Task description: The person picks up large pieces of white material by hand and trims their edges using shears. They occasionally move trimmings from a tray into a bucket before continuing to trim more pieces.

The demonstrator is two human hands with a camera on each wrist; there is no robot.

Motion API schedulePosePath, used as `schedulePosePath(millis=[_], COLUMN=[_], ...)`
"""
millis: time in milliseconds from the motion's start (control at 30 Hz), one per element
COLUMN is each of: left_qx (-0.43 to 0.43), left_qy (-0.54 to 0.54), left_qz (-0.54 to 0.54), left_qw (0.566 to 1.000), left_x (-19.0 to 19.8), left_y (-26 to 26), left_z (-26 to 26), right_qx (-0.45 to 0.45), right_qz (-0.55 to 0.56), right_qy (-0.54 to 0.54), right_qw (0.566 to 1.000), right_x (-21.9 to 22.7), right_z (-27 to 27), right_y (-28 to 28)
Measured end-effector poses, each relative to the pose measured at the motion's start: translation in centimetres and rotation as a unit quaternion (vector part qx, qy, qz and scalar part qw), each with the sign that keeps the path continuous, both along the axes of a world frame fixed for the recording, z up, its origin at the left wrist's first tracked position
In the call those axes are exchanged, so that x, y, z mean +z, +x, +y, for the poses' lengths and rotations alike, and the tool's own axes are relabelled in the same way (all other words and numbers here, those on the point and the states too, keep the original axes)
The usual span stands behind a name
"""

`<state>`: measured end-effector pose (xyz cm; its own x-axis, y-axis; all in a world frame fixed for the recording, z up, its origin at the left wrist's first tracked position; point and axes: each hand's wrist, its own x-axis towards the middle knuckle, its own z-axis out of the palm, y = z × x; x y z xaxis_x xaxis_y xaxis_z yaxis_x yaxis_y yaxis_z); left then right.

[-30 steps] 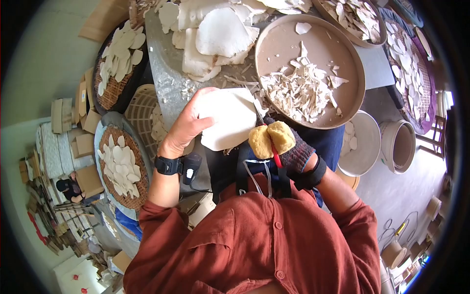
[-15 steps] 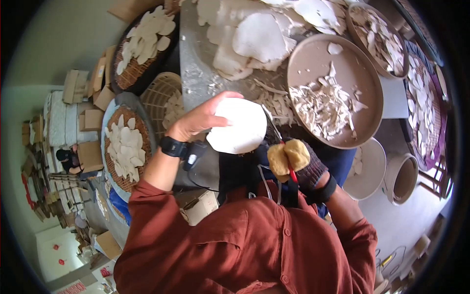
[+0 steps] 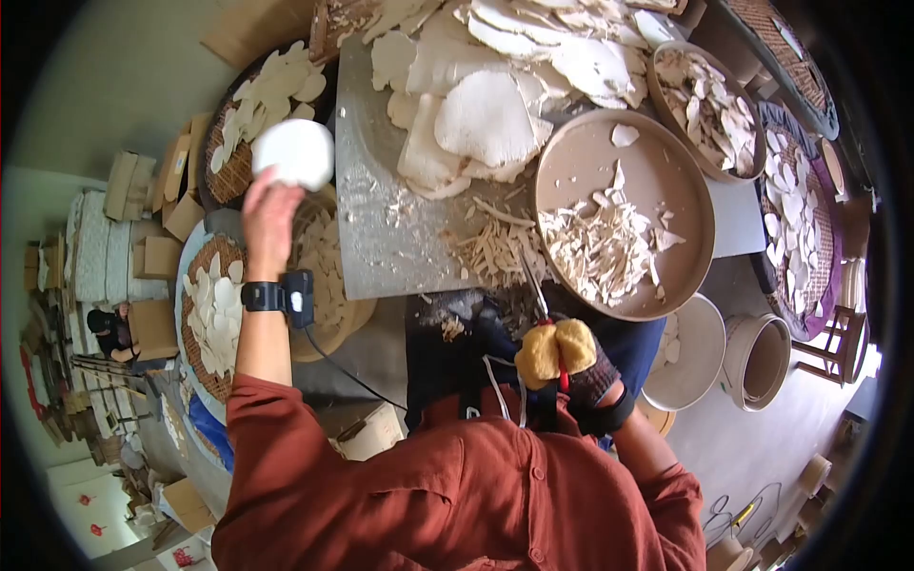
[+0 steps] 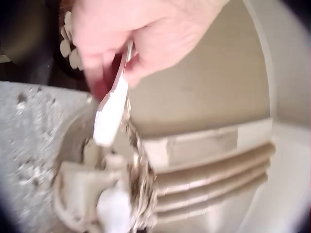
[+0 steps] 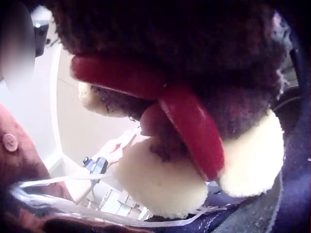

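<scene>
My bare left hand pinches a flat, white, roundish slice by its edge, out to the left beside the table. In the left wrist view the slice appears edge-on between thumb and fingers, above a basket with pale pieces in it. My gloved right hand grips red-handled scissors near my lap, blades pointing at the table edge. Yellow sponge pads surround the handles. In the right wrist view a red handle lies against the dark knitted glove.
Large white slabs and a heap of trimmings lie on the metal table. A round brown tray holds more trimmings. Woven trays of white slices stand at left, a white bucket at right.
My left hand has carried the white slice from in front of the scissors leftward, out past the table's edge. My right hand keeps its grip on the scissors near my lap.
</scene>
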<state>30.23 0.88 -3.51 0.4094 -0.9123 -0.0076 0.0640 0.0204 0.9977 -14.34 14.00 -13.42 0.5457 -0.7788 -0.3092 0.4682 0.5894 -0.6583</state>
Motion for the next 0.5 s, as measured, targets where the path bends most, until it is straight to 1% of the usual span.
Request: schedulePosePath(millis=[33, 100, 133, 167, 200, 233, 267, 300, 333, 367, 400, 433, 500], left_qx=[0.092, 0.04, -0.04, -0.095, -0.149, -0.187, -0.196, -0.183, -0.17, -0.135, -0.096, -0.053, -0.048], left_qy=[-0.077, -0.034, 0.007, 0.053, 0.073, 0.095, 0.104, 0.105, 0.105, 0.069, 0.034, -0.002, 0.013], left_qz=[-0.007, -0.015, -0.003, -0.003, 0.002, 0.042, 0.058, 0.001, -0.056, -0.209, -0.358, -0.498, -0.516], left_qw=[0.993, 0.998, 0.999, 0.994, 0.986, 0.977, 0.973, 0.977, 0.978, 0.966, 0.928, 0.865, 0.855], left_x=[0.2, 2.0, 1.9, 1.2, 0.9, -0.1, -1.6, -3.2, -4.5, -5.1, -5.5, -5.3, -4.9], left_y=[0.5, -2.1, -3.7, -5.7, -8.1, -10.3, -12.3, -14.1, -15.6, -16.7, -17.5, -18.3, -19.3], left_z=[-0.3, -0.6, -0.9, -1.5, -1.7, -2.3, -3.0, -3.9, -5.0, -6.5, -8.1, -9.0, -9.5], right_qx=[-0.018, -0.008, 0.013, 0.033, 0.04, 0.065, 0.074, 0.081, 0.077, 0.089, 0.082, 0.075, 0.098], right_qz=[-0.068, -0.042, -0.013, 0.016, 0.085, 0.088, 0.072, 0.056, 0.06, 0.162, 0.155, 0.145, 0.138], right_qy=[0.057, 0.021, -0.017, -0.054, -0.081, -0.142, -0.118, -0.094, -0.155, -0.273, -0.232, -0.19, -0.166], right_qw=[0.996, 0.999, 1.0, 0.998, 0.992, 0.984, 0.988, 0.991, 0.983, 0.944, 0.957, 0.968, 0.971], right_x=[0.8, 0.1, -0.1, -0.4, -1.3, 0.0, -0.6, -1.3, 1.0, 1.6, 1.7, 1.7, 1.0], right_z=[-0.2, -0.5, -0.8, -1.1, -1.1, -1.4, -1.1, -0.6, -0.9, -1.2, -0.9, -0.4, -0.1], right_y=[0.4, 0.8, 1.1, 1.5, 1.9, 2.4, 2.5, 2.6, 2.8, 2.7, 2.7, 2.7, 2.0])
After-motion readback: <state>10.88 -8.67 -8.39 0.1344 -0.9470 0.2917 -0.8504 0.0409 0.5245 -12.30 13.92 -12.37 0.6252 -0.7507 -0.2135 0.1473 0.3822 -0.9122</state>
